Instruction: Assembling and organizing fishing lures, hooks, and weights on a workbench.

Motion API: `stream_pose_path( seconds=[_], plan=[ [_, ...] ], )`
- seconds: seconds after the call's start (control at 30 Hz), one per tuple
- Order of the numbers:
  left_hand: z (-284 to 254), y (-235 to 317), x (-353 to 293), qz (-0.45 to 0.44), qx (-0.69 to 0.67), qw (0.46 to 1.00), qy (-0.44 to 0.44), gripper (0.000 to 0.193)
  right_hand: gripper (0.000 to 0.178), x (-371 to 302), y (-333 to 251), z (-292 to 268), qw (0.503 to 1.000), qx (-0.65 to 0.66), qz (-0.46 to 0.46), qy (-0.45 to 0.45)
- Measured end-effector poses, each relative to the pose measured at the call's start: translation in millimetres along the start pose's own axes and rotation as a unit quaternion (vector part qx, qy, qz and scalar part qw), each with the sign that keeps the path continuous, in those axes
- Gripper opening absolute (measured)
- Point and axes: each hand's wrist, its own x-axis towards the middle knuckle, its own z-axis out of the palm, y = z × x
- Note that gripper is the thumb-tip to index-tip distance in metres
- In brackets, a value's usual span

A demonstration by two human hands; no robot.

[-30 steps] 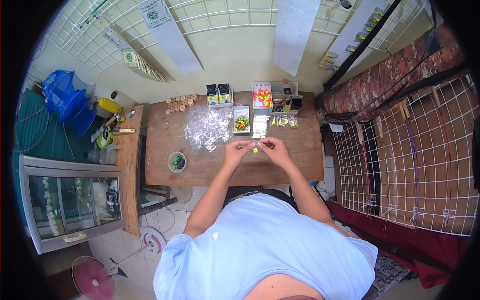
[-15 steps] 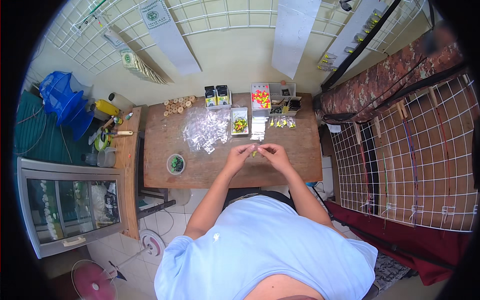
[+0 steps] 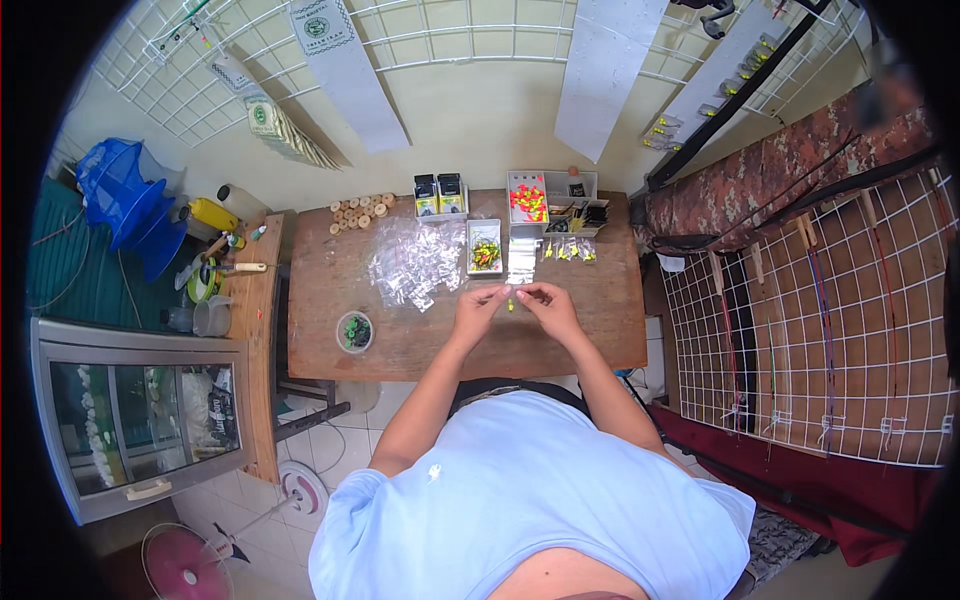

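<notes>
My left hand (image 3: 480,310) and my right hand (image 3: 549,308) meet over the front middle of the table, fingertips pinched together. Between them hangs a small clear plastic bag (image 3: 511,304) with a yellow-green piece low in it; the fingers cover its top edge. Just beyond my fingers lies a stack of flat clear bags (image 3: 521,262). A white tray (image 3: 470,262) beside the stack holds yellow, orange and dark small pieces, which look like fishing floats or lures. Several filled packets (image 3: 570,250) with yellow pieces lie in a row right of the stack.
Loose clear bags (image 3: 415,262) spread left of the tray. A round tub (image 3: 354,347) of dark green bits stands at the front left. At the back are wooden pieces (image 3: 360,212), a box of black packets (image 3: 440,214) and a box of pink-and-yellow pieces (image 3: 527,215).
The small bag's yellow-green piece now hangs lower, straight below my fingertips. My hands stay pinched together in nearly the same place. The whole view has shifted slightly.
</notes>
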Motion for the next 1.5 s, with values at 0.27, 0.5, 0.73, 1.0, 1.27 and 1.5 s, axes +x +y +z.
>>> stream_pose_path(
  seconds=[0.27,0.5,0.73,1.0,1.27,1.5],
  plan=[
    [-7,4,3,-0.036,-0.096,0.994,0.028,0.026,0.020,5,-5,18,0.999,0.050,0.014,0.004],
    [-26,-6,8,-0.063,-0.084,0.994,0.039,0.029,0.021,9,-21,24,0.998,0.035,0.055,-0.023],
    [-40,11,0,-0.097,-0.018,0.995,0.012,0.028,0.021,9,-18,28,0.999,-0.019,0.043,-0.022],
    [-48,11,-9,-0.107,-0.016,0.993,-0.047,0.030,0.022,-1,-21,43,0.998,-0.053,0.026,0.001],
    [-41,8,-9,-0.101,-0.018,0.990,-0.097,0.031,0.018,-12,-30,35,0.997,-0.074,0.032,0.010],
    [-28,20,-6,-0.096,0.018,0.991,-0.096,0.030,0.021,-18,-30,11,0.996,-0.084,0.038,0.000]
  ],
)
